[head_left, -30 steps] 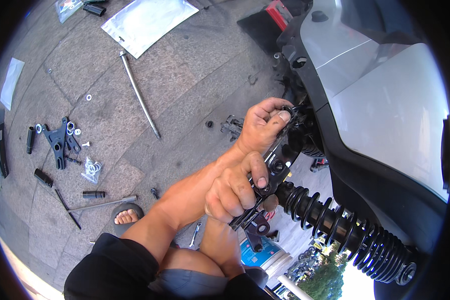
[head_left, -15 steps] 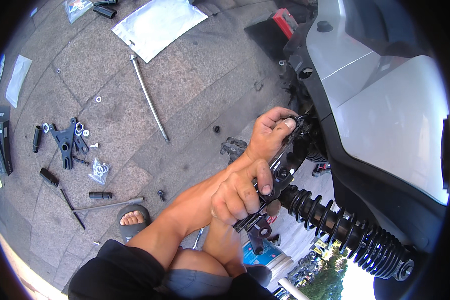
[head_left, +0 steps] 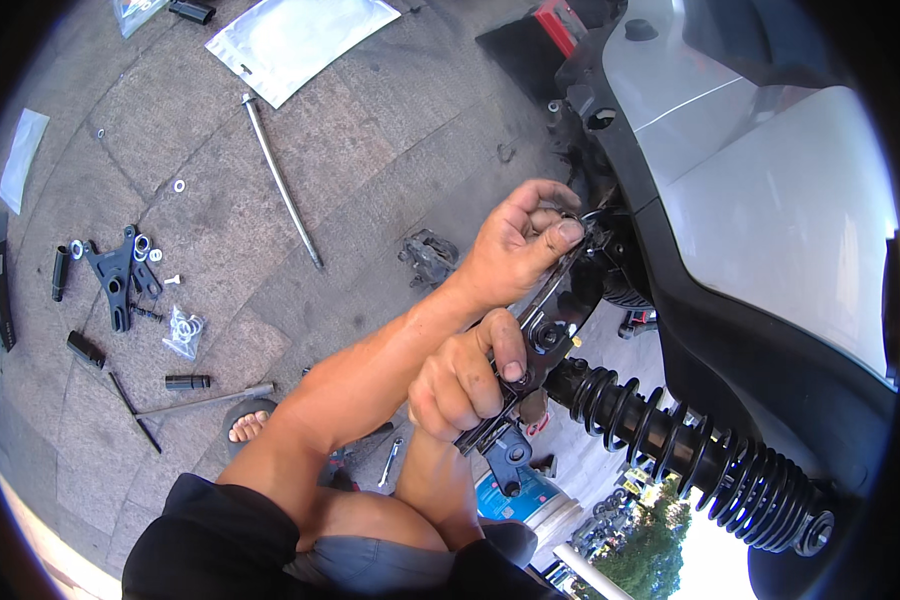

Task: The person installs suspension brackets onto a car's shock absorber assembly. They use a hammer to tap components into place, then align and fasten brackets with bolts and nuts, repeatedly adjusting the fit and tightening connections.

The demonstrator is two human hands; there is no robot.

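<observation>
In the head view, work on the underside of a vehicle is pictured beside its silver-grey body panel [head_left: 770, 210]. A black metal arm [head_left: 548, 335] is gripped by the right hand [head_left: 460, 385], its fingers curled and its thumb laid along the near face. The arm is slanted between both hands, just left of a coil-spring shock absorber [head_left: 690, 455]. By the left hand [head_left: 515, 245], bent at the fingers, a dark fitting [head_left: 592, 222] at the arm's upper end is met with thumb and fingertips; whether it is pinched or merely touched cannot be told.

Should the right-hand grip be slackened, the arm could be let swing, and bare fingers could be nipped against the spring or the frame. Whether the shock absorber is fastened to the arm is hidden, so its support should not be counted on. Any small part fumbled at the left fingertips could be lost on the paving [head_left: 360, 190], where a loose washer [head_left: 179, 186], a three-armed bracket [head_left: 117, 280] and a long metal rod [head_left: 282, 185] are scattered. Toes left bare by a sandal [head_left: 238, 412] could be struck by anything dropped.
</observation>
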